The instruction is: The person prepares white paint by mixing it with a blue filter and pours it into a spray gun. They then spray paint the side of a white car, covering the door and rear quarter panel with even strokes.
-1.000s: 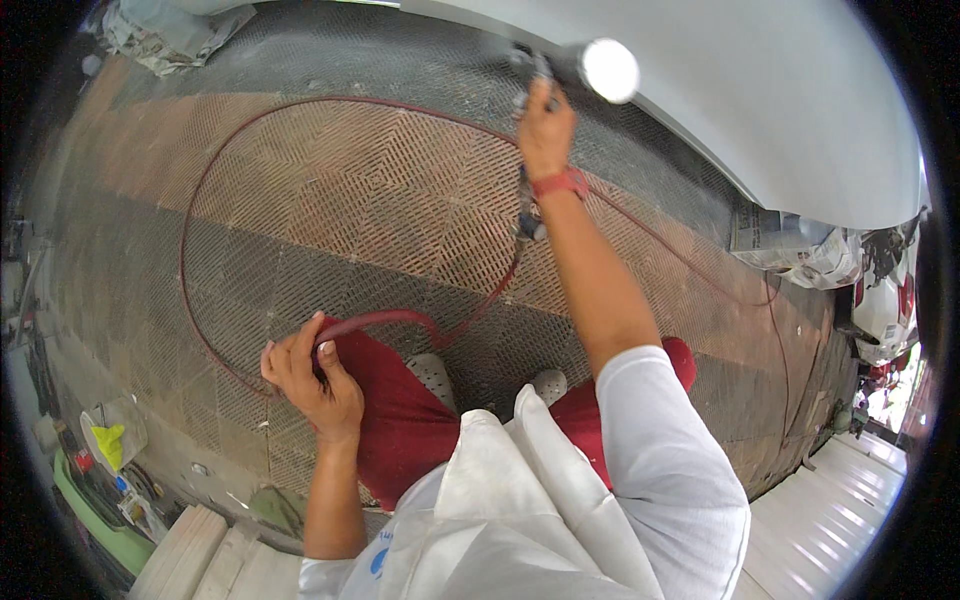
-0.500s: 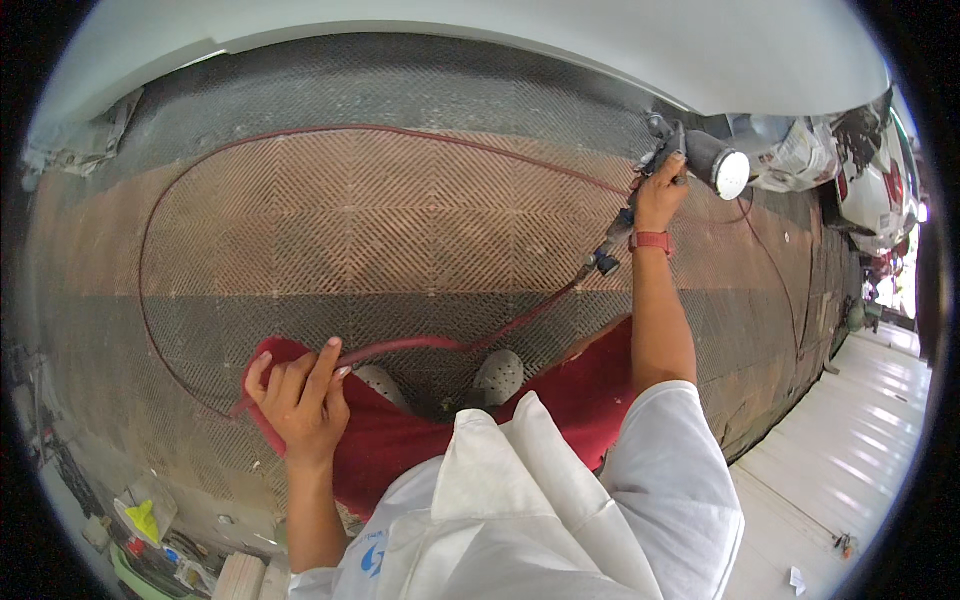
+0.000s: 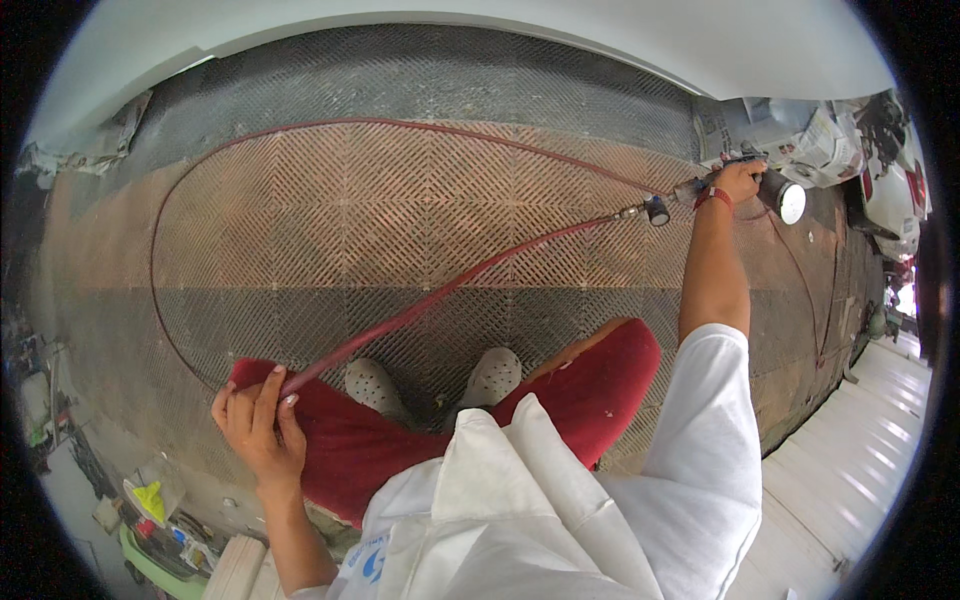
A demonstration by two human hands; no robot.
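My right hand point(image 3: 738, 183) reaches out to the far right, its fingers wrapped round the grip of a spray gun point(image 3: 776, 192) with a dark cup and a white round end. A small round black gauge point(image 3: 657, 211) sits at the gun's hose fitting. From there a red air hose point(image 3: 430, 298) runs nearly straight down to my left hand point(image 3: 262, 425). That hand pinches the hose beside my left knee. Beyond it, the hose loops out over the floor and back toward the gun. Much of the gun's body is hidden behind my right hand.
A pale car body panel point(image 3: 480, 22) curves across the far side. Newspaper masking point(image 3: 825, 145) hangs at the far right, near another white car point(image 3: 888, 205). Ribbed floor tiles point(image 3: 345, 215) lie ahead. A white corrugated sheet point(image 3: 850, 450) is at right; clutter point(image 3: 165, 510) stands lower left.
My right hand has carried the spray gun farther right. The hose between my hands is now pulled straighter. My left hand has shifted slightly left and nearer, still holding the hose.
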